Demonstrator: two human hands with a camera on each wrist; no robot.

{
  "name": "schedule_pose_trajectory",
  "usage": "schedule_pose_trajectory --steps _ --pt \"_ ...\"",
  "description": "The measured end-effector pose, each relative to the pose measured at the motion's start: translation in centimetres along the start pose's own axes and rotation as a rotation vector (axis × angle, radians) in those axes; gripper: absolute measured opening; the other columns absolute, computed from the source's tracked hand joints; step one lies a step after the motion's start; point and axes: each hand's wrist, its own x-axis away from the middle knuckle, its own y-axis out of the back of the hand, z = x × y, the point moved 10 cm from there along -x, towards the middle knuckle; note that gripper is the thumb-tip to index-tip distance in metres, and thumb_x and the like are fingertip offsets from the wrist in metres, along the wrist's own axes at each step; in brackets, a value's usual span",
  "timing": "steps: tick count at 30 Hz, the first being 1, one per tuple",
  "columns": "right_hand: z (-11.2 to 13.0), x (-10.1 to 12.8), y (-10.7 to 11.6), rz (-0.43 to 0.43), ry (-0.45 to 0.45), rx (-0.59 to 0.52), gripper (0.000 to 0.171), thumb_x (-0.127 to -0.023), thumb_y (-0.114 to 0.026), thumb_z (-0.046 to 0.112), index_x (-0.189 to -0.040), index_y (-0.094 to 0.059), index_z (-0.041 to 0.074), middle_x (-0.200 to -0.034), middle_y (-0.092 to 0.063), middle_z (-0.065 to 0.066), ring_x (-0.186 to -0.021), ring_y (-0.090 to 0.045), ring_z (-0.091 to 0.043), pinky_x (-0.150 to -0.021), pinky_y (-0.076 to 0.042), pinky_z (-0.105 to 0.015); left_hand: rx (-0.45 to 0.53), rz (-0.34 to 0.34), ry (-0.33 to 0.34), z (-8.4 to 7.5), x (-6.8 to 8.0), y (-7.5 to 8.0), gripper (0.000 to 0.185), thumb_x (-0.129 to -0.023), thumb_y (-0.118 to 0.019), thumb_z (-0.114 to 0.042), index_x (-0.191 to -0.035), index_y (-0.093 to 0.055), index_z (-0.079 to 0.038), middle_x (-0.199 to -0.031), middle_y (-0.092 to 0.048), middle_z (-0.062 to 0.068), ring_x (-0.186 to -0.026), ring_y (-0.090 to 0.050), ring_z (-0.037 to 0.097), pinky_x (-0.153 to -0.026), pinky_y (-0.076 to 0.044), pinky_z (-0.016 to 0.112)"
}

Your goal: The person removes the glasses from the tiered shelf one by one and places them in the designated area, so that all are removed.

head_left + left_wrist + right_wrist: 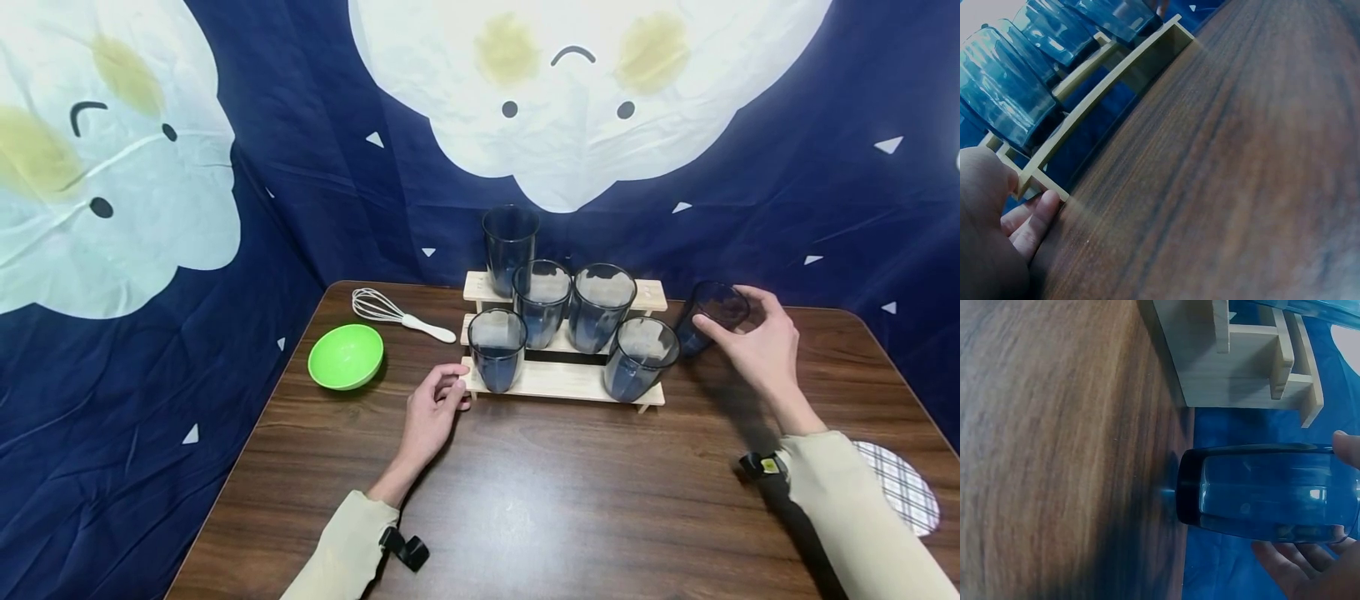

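A three-tier wooden rack (558,379) stands on the table with several dark blue-tinted glasses on it. My left hand (437,406) grips the left end of its lowest tier; in the left wrist view the thumb and fingers (1036,225) close around that corner. To the right of the rack, my right hand (767,346) holds a tinted glass (693,329) upright near its rim. The right wrist view has this glass (1260,495) between thumb and fingers, its base close over the wood. One glass (510,242) is on the top tier, two on the middle, two on the lowest.
A green bowl (346,358) and a white whisk (408,319) lie left of the rack. A round checked mat (903,487) is partly hidden under my right sleeve. Dark blue cloth (300,225) with cloud faces hangs behind and left of the table (525,517).
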Motion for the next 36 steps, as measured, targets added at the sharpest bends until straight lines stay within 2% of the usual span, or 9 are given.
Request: schedule_pose_trajectory --steps 9,15,26,36 --pt "-0.4 0.2 -0.5 0.029 -0.012 -0.017 0.076 -0.086 -0.098 0.031 -0.150 -0.064 0.009 -0.109 -0.065 0.017 -0.083 -0.060 0.010 -0.071 -0.048 -0.002 0.002 0.000 -0.007 0.0 0.1 0.0 0.019 -0.110 -0.064 0.003 -0.127 -0.071 0.005 -0.111 -0.076 0.026 -0.095 -0.076 0.025 -0.080 -0.073 0.028" --pt "-0.5 0.1 -0.6 0.027 -0.023 -0.022 0.076 -0.086 -0.097 0.030 -0.152 -0.064 0.010 -0.111 -0.064 0.017 -0.083 -0.060 0.009 -0.071 -0.048 -0.001 0.000 -0.004 -0.006 0.0 0.1 0.1 0.019 -0.110 -0.064 0.003 -0.127 -0.071 0.005 -0.112 -0.076 0.026 -0.097 -0.077 0.029 -0.081 -0.073 0.029" --pt "-1.1 -0.2 -1.1 0.055 -0.037 -0.093 0.078 -0.087 -0.096 0.016 -0.155 -0.058 0.007 -0.112 -0.063 0.021 -0.090 -0.063 0.009 -0.077 -0.051 0.002 0.007 -0.001 -0.001 0.1 0.0 0.0 0.019 -0.110 -0.064 0.003 -0.127 -0.071 0.005 -0.112 -0.076 0.027 -0.094 -0.076 0.020 -0.081 -0.073 0.029" --pt "-1.1 -0.3 -1.3 0.090 -0.012 -0.066 0.082 -0.089 -0.095 0.018 -0.159 -0.053 0.006 -0.115 -0.061 0.017 -0.088 -0.059 0.006 -0.072 -0.047 0.002 0.004 0.000 -0.010 -0.1 0.1 0.0 0.020 -0.109 -0.064 0.003 -0.128 -0.071 0.005 -0.113 -0.076 0.027 -0.098 -0.077 0.032 -0.082 -0.073 0.030"
